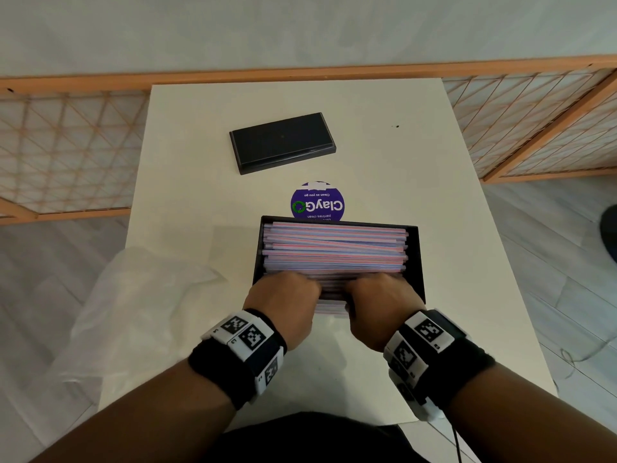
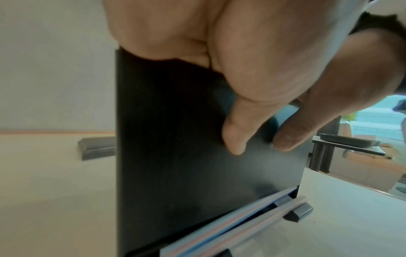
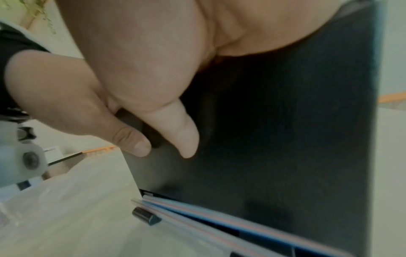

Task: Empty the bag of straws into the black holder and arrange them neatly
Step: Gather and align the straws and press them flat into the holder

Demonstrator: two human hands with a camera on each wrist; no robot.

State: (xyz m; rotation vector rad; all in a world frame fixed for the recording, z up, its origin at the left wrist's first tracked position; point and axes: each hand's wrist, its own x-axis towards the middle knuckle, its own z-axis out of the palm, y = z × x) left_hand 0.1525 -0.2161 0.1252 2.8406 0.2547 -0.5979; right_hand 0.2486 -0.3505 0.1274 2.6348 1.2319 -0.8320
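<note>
Black holder point(image 1: 419, 262) under both hands point(image 1: 334, 305)

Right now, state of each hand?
Left hand: gripping the near wall of the black rectangular straw holder, thumb outside, fingers over the rim.
Right hand: gripping the same near wall beside it.

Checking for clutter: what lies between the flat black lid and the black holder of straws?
In the head view, only a round purple sticker on the white table lies between them.
</note>
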